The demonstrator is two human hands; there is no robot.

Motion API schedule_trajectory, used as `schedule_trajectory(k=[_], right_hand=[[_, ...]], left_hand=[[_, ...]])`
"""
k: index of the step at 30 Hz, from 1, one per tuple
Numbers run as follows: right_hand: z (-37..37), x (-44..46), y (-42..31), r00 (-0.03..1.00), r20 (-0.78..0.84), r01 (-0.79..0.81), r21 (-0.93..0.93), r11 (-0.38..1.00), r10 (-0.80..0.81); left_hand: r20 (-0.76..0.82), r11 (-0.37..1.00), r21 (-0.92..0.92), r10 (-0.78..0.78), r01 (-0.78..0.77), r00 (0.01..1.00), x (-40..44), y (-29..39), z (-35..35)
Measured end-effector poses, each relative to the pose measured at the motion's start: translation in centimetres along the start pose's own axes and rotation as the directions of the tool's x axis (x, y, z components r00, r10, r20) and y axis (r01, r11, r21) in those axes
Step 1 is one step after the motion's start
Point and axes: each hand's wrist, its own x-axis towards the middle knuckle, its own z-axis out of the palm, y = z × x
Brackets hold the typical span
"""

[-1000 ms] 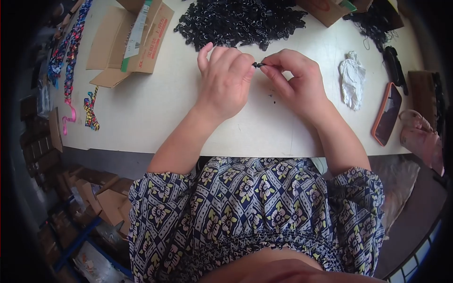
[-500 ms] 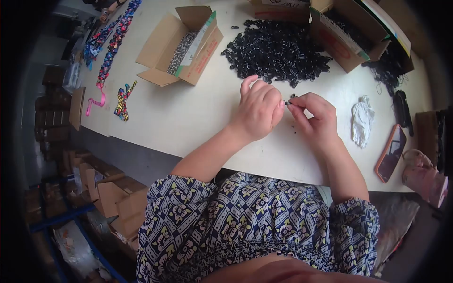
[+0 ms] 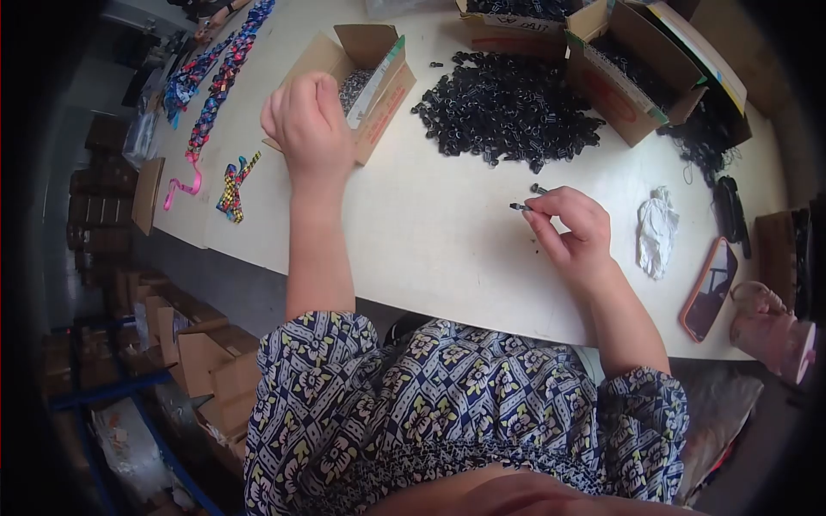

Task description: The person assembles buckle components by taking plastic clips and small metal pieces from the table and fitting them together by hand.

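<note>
From where I stand, the right hand (image 3: 575, 232) pinches a small black piece (image 3: 519, 206) between thumb and forefinger, its tip poking out toward ten o'clock. Another small piece (image 3: 538, 189) lies on the counter (image 3: 413, 249) just beside those fingertips, at eleven o'clock. The big heap of black clips (image 3: 508, 112) sits farther off, also at eleven. Well apart at ten o'clock, the left hand (image 3: 311, 125) is at the open carton (image 3: 383, 116) of small grey bits; its fingers curl under, and I can't tell whether they hold anything.
</note>
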Motion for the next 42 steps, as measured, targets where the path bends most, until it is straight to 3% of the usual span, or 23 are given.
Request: schedule_trajectory(k=[2,5,8,11,16,19,23,26,28,30,33,42], right_hand=[[-0.1,-0.2,0.1,1.000,0.012,-0.009,-0.004,1.000,0.009],[-0.1,-0.2,0.3,0.999,0.002,-0.052,-0.016,0.999,0.052],[0.3,-0.3,0.7,0.993,-0.066,-0.100,-0.056,0.993,0.096],[-0.2,0.5,0.4,0.976,-0.179,-0.142,-0.103,0.985,0.122],[-4.8,4.2,1.0,0.905,-0.410,-0.221,-0.221,0.950,0.115],[-9.0,7.0,3.8,0.863,-0.505,-0.226,-0.385,0.895,0.000],[-10.9,8.9,4.9,0.929,-0.346,-0.214,-0.787,0.578,-0.128],[-7.3,7.9,2.9,0.942,-0.191,0.040,-0.750,0.660,-0.274],[-4.1,5.4,1.1,0.988,0.029,-0.100,-0.621,0.777,0.150],[-2.2,3.4,1.2,0.837,0.211,-0.319,-0.562,0.763,0.505],[-0.9,1.6,1.9,0.833,0.230,-0.283,-0.606,0.744,0.504],[0.3,0.5,2.6,0.896,0.144,-0.323,-0.438,0.839,0.420]], left_hand=[[0.036,0.955,0.290,-0.067,0.054,0.997,0.5,-0.3,0.1],[-0.016,0.993,0.118,-0.011,0.013,1.000,-0.4,2.3,0.4],[0.033,0.969,-0.230,0.100,-0.090,0.994,-2.9,6.1,2.2],[0.151,0.917,-0.389,0.153,-0.084,0.977,-4.7,8.7,4.2],[0.227,0.904,-0.424,0.163,-0.053,0.960,-7.0,8.4,7.1],[0.258,0.902,-0.432,0.132,-0.008,0.957,-7.4,8.0,7.5],[0.268,0.889,-0.458,0.149,-0.010,0.952,-7.5,8.2,7.7],[0.276,0.888,-0.460,0.168,-0.023,0.946,-7.4,8.4,7.6],[0.266,0.881,-0.473,0.176,-0.031,0.948,-7.5,8.2,7.8],[0.264,0.871,-0.490,0.188,-0.036,0.946,-7.7,8.4,7.9],[0.268,0.853,-0.521,0.213,-0.045,0.940,-7.8,8.8,7.9],[0.301,0.807,-0.587,0.290,-0.063,0.908,-8.2,9.5,7.9]])
